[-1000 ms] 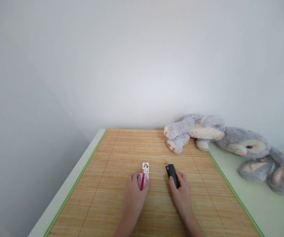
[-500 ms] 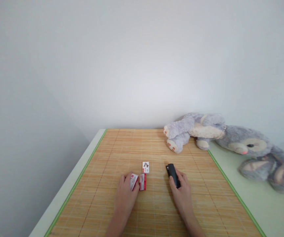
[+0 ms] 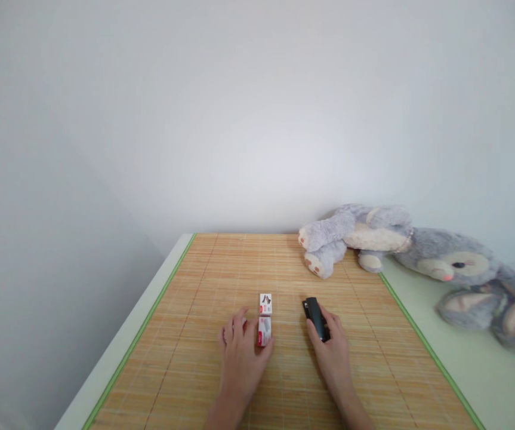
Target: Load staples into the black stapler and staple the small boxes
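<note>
And the right hand [image 3: 332,347] is gripping the black stapler [image 3: 316,318], seemingly steadying it, while left of that stapler the left hand [image 3: 239,358] is straddling the near staple box [image 3: 264,331], now showing no red right edge, unlike half a second ago; whether that grip is pinching, I can't tell.

Left hand [image 3: 240,357] and right hand [image 3: 332,347] bare; forearms [image 3: 227,412] apparently bare too.
</note>
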The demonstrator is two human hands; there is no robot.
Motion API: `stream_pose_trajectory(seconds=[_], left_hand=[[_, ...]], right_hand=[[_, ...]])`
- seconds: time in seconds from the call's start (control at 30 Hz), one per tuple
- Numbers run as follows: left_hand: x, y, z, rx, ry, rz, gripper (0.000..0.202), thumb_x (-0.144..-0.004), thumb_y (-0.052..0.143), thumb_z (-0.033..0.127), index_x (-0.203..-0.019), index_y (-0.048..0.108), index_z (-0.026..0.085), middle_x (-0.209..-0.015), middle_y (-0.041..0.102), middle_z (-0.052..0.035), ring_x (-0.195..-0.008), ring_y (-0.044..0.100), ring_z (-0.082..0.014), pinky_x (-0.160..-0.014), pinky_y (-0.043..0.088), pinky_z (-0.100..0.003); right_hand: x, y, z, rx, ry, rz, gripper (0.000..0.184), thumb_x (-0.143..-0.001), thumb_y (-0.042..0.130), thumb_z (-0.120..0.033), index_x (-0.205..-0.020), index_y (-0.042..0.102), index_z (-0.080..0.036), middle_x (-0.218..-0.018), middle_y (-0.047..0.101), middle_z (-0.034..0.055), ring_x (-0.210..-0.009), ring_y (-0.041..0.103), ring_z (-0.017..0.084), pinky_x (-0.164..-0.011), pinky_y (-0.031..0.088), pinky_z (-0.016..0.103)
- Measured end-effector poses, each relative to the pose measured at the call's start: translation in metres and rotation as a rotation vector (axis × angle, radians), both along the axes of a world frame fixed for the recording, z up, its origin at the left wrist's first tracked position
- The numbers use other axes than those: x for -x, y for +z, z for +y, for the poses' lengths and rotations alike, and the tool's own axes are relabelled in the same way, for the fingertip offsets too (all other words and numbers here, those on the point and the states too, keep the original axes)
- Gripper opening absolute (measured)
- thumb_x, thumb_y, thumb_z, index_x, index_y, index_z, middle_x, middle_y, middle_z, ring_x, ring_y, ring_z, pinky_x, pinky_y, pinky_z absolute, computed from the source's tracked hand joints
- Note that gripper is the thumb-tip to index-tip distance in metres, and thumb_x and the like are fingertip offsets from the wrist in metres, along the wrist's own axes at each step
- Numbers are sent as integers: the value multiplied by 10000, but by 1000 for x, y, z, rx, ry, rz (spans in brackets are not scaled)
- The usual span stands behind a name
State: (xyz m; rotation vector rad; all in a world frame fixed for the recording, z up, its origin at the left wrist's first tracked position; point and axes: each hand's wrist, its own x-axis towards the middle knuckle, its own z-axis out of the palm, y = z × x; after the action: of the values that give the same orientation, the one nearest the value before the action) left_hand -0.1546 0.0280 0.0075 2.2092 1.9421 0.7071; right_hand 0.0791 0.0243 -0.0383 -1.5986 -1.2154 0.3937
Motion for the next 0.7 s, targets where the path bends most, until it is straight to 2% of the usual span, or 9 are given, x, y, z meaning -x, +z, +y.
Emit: stream_pose_trajectory(seconds=[0.1,0.2,0.33,0.4,0.53,0.63,0.7], left_hand=[[-11,0,0,31,-5,25,321,-857,666,294,-1170,727,336,-1507,532,-69,-1376,444,-378,-1148,312,-594],[-12,0,-3,50,-62,28,402,-799,660,208,-1170,729,349,-1518,531,-47,-1415,410,-385,-1182,262,-604],[-7,4,-11,50,-167,-12,418,-797,659,205,-1184,718,353,-1543,521,-19,-1420,416,-364,-1215,233,-578],[-7,6,-15,55,-202,-42,424,-843,642,230,-1243,697,359,-1558,514,-9,-1409,432,-347,-1212,254,-558],[-11,7,-19,70,-265,-67,501,-908,618,289,-1402,611,376,-1587,502,-4,-1399,442,-348,-1192,294,-554],[-13,5,-16,55,-213,-39,470,-941,596,306,-1407,606,368,-1579,513,-7,-1371,460,-346,-1154,329,-566],[-14,3,-12,41,-178,0,440,-972,562,305,-1407,601,355,-1564,529,-12,-1342,477,-334,-1121,352,-565]], right_hand=[[-1,-1,1,4,-4,8,482,-930,628,-486,-1344,645,-240,-1275,675,104,-1171,626,302,-1068,482,481],[0,-2,0,2,-18,21,475,-917,632,-481,-1323,647,-235,-1258,685,108,-1148,634,306,-1051,492,488],[-1,3,0,10,26,24,437,-908,618,-415,-1308,648,-244,-1255,695,100,-1144,638,304,-1048,493,489],[-4,10,3,23,129,-15,388,-890,610,-358,-1256,678,-253,-1227,710,85,-1135,645,296,-1036,500,472],[-10,37,20,110,441,-129,347,-840,596,-261,-1162,727,-270,-1134,740,49,-1072,665,271,-984,518,429],[-11,57,36,190,641,-187,358,-793,621,-197,-1126,738,-256,-1094,746,43,-1034,665,255,-944,513,394],[-10,66,44,217,708,-214,361,-761,644,-159,-1098,745,-243,-1060,745,41,-1000,664,243,-912,505,365]])
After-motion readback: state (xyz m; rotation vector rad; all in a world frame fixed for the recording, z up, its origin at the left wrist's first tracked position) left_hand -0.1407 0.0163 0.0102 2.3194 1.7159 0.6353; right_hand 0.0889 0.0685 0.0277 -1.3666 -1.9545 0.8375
